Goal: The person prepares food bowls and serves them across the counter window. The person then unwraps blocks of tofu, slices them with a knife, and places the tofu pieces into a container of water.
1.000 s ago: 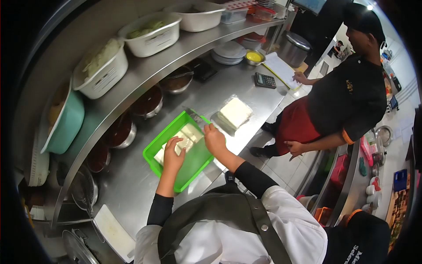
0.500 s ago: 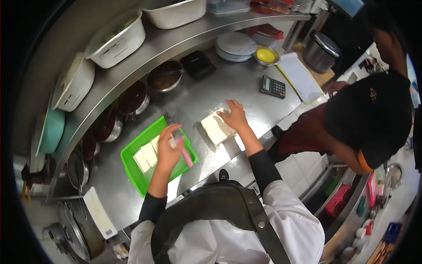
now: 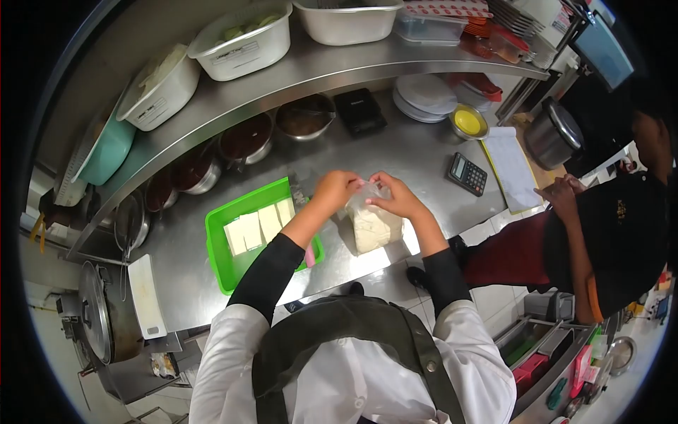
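Note:
A pale white block in a clear plastic bag [image 3: 378, 230] rests on the steel counter in front of me. My left hand [image 3: 337, 189] pinches the bag's gathered mouth from the left. From the right, my right hand [image 3: 397, 196] has its fingers closed on the same loose plastic above the block. Left of the bag is a green tray [image 3: 213, 244] holding several white slabs [image 3: 247, 232] side by side. A pink handle [image 3: 310, 256] lies at the tray's right end, partly hidden by my left forearm.
A calculator [image 3: 467, 174], a notepad [image 3: 510, 169] and stacked plates [image 3: 424, 99] stand to the right. Bowls of sauce [image 3: 246, 138] line the back under a shelf [image 3: 339, 60] of tubs. A white board [image 3: 146, 297] lies at left. A co-worker [image 3: 600, 233] stands at right.
My left hand has gone from above the green tray, beside the pink handle, to the bag's mouth. My right hand has closed on the plastic. The camera view has shifted.

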The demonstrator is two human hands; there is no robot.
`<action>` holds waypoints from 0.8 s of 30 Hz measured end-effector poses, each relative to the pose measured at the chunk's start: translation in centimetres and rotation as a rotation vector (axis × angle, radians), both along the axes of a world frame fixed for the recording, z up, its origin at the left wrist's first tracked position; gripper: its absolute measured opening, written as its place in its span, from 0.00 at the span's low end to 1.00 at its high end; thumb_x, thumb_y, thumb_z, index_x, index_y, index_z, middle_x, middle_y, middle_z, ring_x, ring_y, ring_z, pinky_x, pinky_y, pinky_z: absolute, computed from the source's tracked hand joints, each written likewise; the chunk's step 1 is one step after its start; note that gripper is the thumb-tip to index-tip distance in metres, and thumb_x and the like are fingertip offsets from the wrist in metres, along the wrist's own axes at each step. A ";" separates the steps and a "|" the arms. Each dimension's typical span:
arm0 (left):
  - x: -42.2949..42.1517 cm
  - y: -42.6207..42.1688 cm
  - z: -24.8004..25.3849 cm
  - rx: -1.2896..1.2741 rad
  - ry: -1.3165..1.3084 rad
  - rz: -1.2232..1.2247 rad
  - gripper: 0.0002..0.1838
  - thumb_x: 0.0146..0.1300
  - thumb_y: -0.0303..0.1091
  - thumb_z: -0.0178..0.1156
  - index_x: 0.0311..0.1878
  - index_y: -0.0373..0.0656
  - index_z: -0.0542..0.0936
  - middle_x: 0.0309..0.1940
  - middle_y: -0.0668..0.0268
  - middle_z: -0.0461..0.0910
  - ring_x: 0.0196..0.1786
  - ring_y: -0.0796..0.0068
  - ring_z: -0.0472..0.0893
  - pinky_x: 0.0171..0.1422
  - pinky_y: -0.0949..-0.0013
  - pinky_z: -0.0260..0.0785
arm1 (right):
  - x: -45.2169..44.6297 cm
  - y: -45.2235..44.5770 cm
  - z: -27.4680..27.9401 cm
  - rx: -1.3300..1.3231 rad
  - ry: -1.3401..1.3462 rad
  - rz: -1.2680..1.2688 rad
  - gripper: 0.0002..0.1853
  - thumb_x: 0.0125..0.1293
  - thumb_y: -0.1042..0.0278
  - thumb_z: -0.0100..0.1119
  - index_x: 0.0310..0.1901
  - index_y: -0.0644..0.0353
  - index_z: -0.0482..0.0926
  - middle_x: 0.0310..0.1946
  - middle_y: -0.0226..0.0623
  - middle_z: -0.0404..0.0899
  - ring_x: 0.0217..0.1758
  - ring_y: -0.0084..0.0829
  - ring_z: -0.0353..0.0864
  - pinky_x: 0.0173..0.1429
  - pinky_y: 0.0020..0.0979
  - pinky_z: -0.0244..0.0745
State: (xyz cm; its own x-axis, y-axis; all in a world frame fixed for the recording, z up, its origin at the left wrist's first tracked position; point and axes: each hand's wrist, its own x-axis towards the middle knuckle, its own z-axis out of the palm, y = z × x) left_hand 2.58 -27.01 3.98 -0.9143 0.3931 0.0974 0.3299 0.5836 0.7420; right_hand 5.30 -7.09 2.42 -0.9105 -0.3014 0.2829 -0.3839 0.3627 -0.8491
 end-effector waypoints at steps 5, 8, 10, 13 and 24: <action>2.5 1.1 1.8 0.195 -0.148 -0.149 0.07 0.60 0.30 0.60 0.35 0.37 0.84 0.25 0.63 0.84 0.28 0.80 0.80 0.34 0.73 0.70 | 2.0 2.3 1.2 0.309 -0.251 0.133 0.11 0.60 0.64 0.63 0.30 0.65 0.80 0.17 0.33 0.74 0.22 0.24 0.67 0.30 0.29 0.64; 3.9 0.7 3.2 0.276 -0.252 -0.203 0.09 0.58 0.33 0.63 0.32 0.36 0.84 0.23 0.63 0.82 0.27 0.76 0.79 0.33 0.72 0.69 | 4.6 2.2 4.8 0.226 -0.304 0.165 0.12 0.61 0.63 0.64 0.28 0.65 0.81 0.17 0.31 0.73 0.22 0.21 0.66 0.29 0.27 0.63; 5.3 -0.3 6.1 0.303 -0.259 -0.184 0.08 0.57 0.32 0.65 0.30 0.36 0.84 0.23 0.63 0.82 0.28 0.79 0.79 0.33 0.73 0.68 | 5.8 1.4 7.1 0.098 -0.377 0.184 0.14 0.61 0.64 0.65 0.23 0.64 0.77 0.16 0.26 0.71 0.21 0.16 0.65 0.26 0.24 0.60; 7.5 -2.9 10.5 0.469 -0.127 -0.074 0.08 0.55 0.32 0.68 0.29 0.37 0.83 0.23 0.65 0.81 0.28 0.82 0.76 0.34 0.75 0.67 | 7.3 -2.1 13.2 -0.131 -0.531 0.199 0.16 0.60 0.65 0.66 0.20 0.59 0.71 0.16 0.21 0.69 0.21 0.13 0.63 0.24 0.22 0.57; 27.1 -20.4 16.0 0.684 0.089 0.547 0.13 0.54 0.34 0.71 0.33 0.37 0.78 0.25 0.72 0.77 0.29 0.86 0.73 0.35 0.79 0.67 | 16.3 -27.7 21.4 -0.743 -0.868 0.495 0.13 0.67 0.68 0.59 0.27 0.52 0.66 0.19 0.22 0.68 0.20 0.12 0.62 0.23 0.18 0.56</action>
